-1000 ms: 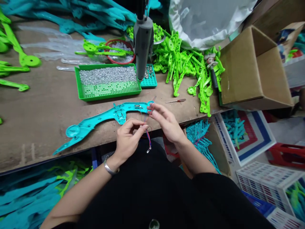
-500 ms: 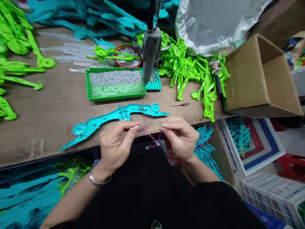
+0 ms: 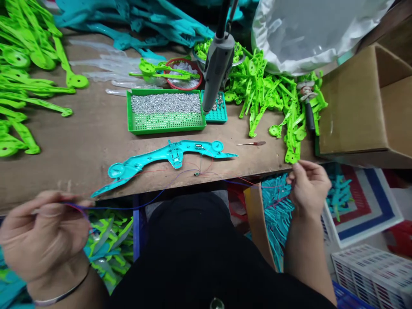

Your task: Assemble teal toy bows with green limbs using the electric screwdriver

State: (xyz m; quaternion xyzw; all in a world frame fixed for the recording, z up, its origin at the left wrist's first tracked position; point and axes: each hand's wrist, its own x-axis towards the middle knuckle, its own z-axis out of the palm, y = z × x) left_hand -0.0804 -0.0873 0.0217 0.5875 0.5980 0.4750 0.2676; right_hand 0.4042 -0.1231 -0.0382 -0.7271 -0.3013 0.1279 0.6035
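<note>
My left hand, at the lower left, is closed in a pinch on thin red and blue wires. Far to the right, beyond the table edge, my right hand pinches the other end of the wires; its fingertips partly hide them. The wires spread between both hands and meet at a tiny green circuit board near the table's front edge. Just behind it lies a long curved turquoise plastic shell, hollow side up, with a small component set inside.
A grey electric screwdriver hangs above a green tray of screws. A small screwdriver lies on the table. Green plastic parts are heaped at right, beside a cardboard box. More green parts lie at left.
My hands have moved wide apart, left hand to the lower left and right hand to the right, drawing out the wires that were bunched between them. The view has shifted slightly.
</note>
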